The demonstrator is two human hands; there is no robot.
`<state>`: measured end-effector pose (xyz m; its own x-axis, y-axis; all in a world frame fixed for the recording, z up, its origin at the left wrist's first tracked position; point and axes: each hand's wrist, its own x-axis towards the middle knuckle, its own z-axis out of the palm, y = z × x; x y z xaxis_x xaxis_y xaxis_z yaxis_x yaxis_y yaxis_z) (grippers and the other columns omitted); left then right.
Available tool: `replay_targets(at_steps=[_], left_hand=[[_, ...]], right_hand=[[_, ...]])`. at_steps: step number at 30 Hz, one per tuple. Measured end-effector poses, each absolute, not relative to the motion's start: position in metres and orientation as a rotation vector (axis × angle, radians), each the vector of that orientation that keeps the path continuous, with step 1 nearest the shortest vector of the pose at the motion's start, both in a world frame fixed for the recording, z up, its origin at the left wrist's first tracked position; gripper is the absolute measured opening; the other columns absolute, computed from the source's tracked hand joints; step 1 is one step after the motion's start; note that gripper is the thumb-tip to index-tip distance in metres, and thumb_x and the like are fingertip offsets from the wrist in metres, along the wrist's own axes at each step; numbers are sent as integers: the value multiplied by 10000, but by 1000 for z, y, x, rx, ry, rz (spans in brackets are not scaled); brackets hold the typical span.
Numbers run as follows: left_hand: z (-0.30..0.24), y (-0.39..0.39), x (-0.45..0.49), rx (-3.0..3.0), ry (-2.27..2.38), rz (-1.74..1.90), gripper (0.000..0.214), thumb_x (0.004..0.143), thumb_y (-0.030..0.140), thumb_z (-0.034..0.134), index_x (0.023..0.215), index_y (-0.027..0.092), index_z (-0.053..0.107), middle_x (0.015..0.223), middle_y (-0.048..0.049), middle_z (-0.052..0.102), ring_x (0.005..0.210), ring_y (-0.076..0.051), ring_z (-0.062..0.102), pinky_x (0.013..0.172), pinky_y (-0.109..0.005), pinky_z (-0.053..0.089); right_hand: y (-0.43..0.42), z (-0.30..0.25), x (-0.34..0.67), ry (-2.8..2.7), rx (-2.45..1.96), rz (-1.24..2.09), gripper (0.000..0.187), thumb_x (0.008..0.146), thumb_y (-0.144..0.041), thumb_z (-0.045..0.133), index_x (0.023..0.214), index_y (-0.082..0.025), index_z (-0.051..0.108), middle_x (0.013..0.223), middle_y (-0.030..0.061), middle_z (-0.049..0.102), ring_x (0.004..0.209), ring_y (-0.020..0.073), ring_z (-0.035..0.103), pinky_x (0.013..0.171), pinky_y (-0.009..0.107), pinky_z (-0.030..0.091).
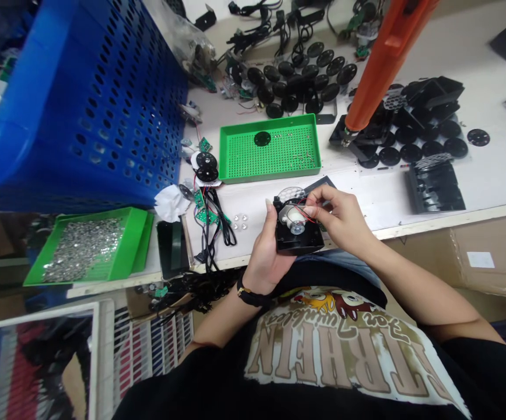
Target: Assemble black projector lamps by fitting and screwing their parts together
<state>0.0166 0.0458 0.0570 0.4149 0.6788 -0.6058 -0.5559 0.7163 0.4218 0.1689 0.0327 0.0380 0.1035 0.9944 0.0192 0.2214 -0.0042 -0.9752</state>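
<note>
My left hand (265, 256) grips a small black plastic housing (299, 236) from below and the left, just above the table's front edge. Inside the housing sits a white round part (295, 217) with red and black wires across it. My right hand (339, 217) is closed in a pinch on those wires at the housing's top right. A black watch is on my left wrist.
A green perforated tray (270, 149) with a black disc lies beyond my hands. An orange electric screwdriver (382, 64) hangs over the bench. Black discs (299, 79) and housings (434, 186) lie at the back and right. A blue crate (82, 99) and a green tray of metal parts (87, 248) stand left.
</note>
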Motion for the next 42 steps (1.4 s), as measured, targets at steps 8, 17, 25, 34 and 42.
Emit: replay_targets(at_steps=[8, 17, 25, 34, 42], left_hand=[[54, 46, 16, 159, 832, 786, 591, 1097, 531, 334, 1061, 122, 758, 1049, -115, 809, 1257, -271, 689, 1114, -422, 518], [56, 46, 17, 174, 864, 782, 591, 1101, 530, 314, 1065, 125, 743, 1031, -104, 810, 1279, -255, 679, 1150, -409, 486], [59, 46, 19, 165, 855, 787, 605, 1104, 514, 308, 1168, 73, 718, 1181, -162, 783, 1334, -281, 643, 1197, -434, 439], [54, 45, 17, 164, 870, 787, 586, 1100, 522, 327, 1148, 94, 725, 1210, -150, 779, 1308, -270, 660, 1148, -429, 488], [49, 43, 15, 170, 848, 778, 542, 1055, 562, 460, 1086, 102, 745, 1154, -152, 791, 1276, -295, 680, 1120, -435, 511]], right_hand=[[32, 39, 169, -1334, -1422, 981, 53, 876, -205, 648, 826, -199, 631, 794, 2, 667, 752, 155, 580, 726, 305, 419], [32, 40, 169, -1348, -1427, 976, 49, 876, -200, 639, 830, -204, 624, 790, 4, 664, 777, 167, 587, 738, 310, 417], [31, 37, 167, -1331, -1424, 956, 46, 877, -206, 643, 832, -204, 631, 780, -1, 654, 759, 161, 576, 727, 311, 415], [32, 39, 167, -1369, -1451, 960, 51, 876, -202, 628, 826, -205, 618, 772, 3, 653, 747, 162, 562, 724, 313, 406], [31, 42, 166, -1420, -1494, 943, 72, 868, -164, 610, 816, -212, 601, 760, 4, 636, 754, 170, 547, 721, 311, 392]])
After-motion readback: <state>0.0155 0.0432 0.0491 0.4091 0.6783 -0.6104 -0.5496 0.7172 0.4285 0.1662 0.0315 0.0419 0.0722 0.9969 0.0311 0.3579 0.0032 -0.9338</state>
